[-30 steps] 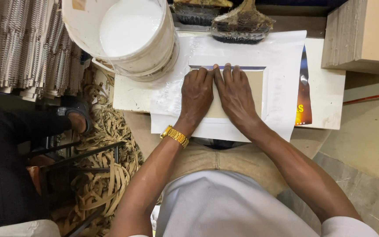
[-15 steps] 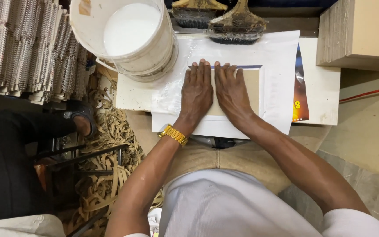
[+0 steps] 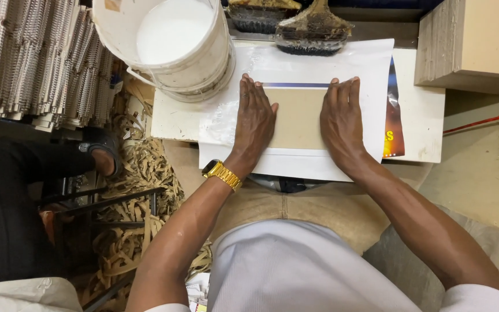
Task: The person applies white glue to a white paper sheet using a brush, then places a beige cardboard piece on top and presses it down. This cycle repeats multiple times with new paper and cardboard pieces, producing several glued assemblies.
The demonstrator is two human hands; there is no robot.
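White tabletop sitting low over grey concrete floor. Stacked spiral-bound pads piling up at left. Paper strip offcuts littering floor beside them. Cardboard stack resting at right.

Bucket: top rim cut off at 12 o'clock.
Brushes: handles cropped at 12 o'clock.
Cardboard panel: side edges hidden under both palms.
Printed sheet: mostly covered.
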